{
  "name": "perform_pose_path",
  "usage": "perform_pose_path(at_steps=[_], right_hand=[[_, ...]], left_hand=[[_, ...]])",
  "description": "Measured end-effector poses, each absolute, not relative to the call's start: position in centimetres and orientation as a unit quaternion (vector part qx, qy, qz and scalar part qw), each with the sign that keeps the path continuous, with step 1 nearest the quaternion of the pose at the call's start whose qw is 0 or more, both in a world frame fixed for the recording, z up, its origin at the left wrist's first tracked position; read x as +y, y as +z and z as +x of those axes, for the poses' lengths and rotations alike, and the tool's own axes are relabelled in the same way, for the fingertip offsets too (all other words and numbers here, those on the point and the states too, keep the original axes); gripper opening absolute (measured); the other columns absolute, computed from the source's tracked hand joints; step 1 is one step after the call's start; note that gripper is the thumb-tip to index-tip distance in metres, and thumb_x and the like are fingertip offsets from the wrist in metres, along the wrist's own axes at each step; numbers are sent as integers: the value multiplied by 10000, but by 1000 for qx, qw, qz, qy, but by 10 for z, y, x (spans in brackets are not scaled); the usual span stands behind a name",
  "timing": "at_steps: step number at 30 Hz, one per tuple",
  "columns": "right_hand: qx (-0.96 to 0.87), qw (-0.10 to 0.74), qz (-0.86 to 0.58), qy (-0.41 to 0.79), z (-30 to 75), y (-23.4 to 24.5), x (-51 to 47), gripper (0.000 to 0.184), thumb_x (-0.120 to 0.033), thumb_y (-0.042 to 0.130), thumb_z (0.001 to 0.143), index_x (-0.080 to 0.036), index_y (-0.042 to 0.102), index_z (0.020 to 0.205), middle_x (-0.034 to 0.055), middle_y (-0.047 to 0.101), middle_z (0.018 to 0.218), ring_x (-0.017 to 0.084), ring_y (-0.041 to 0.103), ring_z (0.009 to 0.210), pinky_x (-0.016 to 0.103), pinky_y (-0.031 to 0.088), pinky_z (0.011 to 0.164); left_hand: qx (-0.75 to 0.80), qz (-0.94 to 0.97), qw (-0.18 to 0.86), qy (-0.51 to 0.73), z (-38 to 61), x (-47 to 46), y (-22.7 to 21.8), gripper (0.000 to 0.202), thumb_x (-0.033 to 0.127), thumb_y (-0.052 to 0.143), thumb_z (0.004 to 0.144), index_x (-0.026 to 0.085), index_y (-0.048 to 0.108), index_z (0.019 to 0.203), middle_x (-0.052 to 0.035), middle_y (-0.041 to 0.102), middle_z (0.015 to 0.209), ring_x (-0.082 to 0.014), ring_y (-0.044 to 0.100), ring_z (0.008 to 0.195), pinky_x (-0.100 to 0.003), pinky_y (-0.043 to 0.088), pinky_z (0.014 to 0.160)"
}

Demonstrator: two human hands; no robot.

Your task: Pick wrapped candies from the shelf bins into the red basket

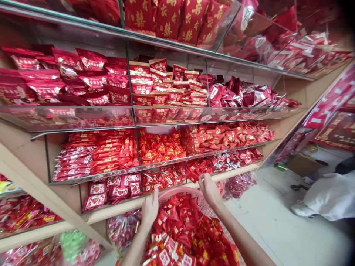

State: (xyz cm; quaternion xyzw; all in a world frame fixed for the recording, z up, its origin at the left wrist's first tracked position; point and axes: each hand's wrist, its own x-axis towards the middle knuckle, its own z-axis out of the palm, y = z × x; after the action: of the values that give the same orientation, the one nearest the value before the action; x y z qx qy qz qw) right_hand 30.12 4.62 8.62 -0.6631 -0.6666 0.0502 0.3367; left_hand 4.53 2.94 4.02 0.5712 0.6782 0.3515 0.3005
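Observation:
A pink plastic basket in front of me is filled with red candy packets, some with white labels. My left hand is closed over the basket's left rim, thumb and fingertips pointing at the shelf; part of the grip is hidden. My right hand reaches over the far right rim to the lowest glass shelf. Its fingers are pinched on a small red candy packet at the front of a compartment holding similar red packets.
Glass-divided shelves rise ahead, full of red and gold packets. Clear bags of sweets lie beneath the lowest shelf. At right are a pale floor, a cardboard box and a large white bundle.

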Motion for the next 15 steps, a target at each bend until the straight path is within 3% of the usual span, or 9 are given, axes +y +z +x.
perform_pose_path(at_steps=[8, 15], right_hand=[[-598, 470, -594, 261, 273, 83, 1, 195, -373, 395, 842, -194, 445, 785, -34, 464, 585, 109, 425, 502, 219, 334, 484], [-591, 482, -532, 368, 222, 59, -6, 204, -369, 418, 831, -194, 450, 730, -24, 490, 617, 106, 448, 511, 217, 370, 493]], left_hand=[[663, 573, 307, 371, 44, 30, 33, 628, 568, 234, 839, 139, 692, 872, -144, 694, 905, -252, 621, 911, -316, 416, 814], [656, 573, 308, 383, 44, 30, 32, 637, 573, 230, 839, 135, 692, 857, -141, 698, 895, -247, 628, 897, -307, 419, 824]])
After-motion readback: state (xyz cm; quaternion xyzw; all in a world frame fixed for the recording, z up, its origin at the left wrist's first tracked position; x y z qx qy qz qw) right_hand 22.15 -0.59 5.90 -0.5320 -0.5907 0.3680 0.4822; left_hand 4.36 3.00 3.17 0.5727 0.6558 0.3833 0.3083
